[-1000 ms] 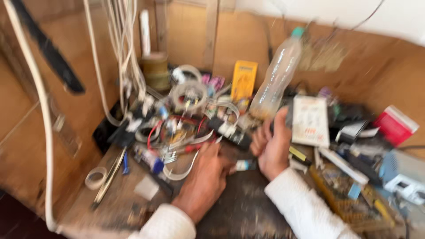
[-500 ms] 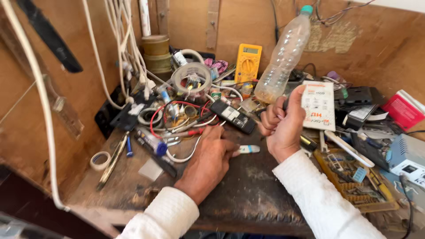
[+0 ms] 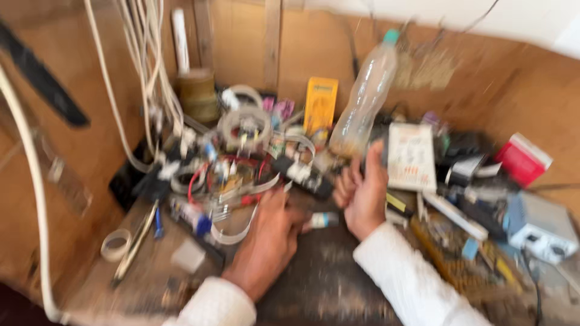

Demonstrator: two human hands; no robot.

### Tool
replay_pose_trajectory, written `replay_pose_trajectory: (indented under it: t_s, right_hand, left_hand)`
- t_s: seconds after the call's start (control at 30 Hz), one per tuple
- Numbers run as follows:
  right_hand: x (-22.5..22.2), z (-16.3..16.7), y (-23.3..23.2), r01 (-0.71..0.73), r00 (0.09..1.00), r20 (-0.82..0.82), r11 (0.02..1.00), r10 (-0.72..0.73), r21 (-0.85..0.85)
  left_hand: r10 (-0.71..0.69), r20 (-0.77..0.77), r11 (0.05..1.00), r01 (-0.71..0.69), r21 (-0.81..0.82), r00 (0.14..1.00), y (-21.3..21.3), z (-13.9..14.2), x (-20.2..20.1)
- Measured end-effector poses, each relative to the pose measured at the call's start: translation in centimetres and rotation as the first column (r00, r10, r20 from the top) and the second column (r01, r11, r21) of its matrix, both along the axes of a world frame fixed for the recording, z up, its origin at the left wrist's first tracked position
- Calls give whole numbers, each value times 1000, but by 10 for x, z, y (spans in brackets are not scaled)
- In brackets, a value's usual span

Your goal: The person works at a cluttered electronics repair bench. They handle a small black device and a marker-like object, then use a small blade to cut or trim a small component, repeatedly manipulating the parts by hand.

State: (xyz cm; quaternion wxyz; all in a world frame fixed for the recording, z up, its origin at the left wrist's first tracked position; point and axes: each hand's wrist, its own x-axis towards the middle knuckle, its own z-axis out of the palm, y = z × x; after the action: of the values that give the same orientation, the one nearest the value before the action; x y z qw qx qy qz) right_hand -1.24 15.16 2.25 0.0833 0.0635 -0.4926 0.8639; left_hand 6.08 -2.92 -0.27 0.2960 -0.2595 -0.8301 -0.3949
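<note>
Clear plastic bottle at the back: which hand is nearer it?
Right. The right hand is just below the bottle; the left hand lies lower and further left.

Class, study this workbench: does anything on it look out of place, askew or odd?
Yes. A clear plastic bottle with a green cap stands tilted, leaning among the clutter at the back. In front of it lies a tangle of wires, and loose white cables hang down into it. The picture is blurred, so finer detail is unclear.

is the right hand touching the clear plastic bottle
Cannot tell. In the head view the right hand sits just below the base of the clear plastic bottle, but motion blur hides whether the fingertips meet it or leave a gap.
</note>
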Motion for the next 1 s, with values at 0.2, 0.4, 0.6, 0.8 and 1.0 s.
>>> replay_pose_trajectory:
  t_s: [0.2, 0.4, 0.6, 0.8, 1.0]
  right_hand:
    - [3, -10, 6, -59, 998, 33, 997, 60, -46]
    - [6, -1, 10, -82, 991, -102, 996, 85, 32]
    - [9, -12, 0, -54, 999, 2, 995, 54, -88]
    - [13, -9, 9, -152, 986, -83, 987, 147, -56]
    - [22, 7, 24, -66, 993, -109, 992, 54, -109]
  left_hand:
    - [36, 100, 999, -35, -6, 994, 1, -4, 0]
    - [32, 128, 999, -27, -37, 991, 2, 2, 6]
    - [42, 88, 998, -38, -46, 995, 4, 7, 4]
    - [47, 111, 996, -38, -77, 993, 0, 1, 5]
    - [-7, 53, 1000, 7, 7, 999, -1, 6, 10]
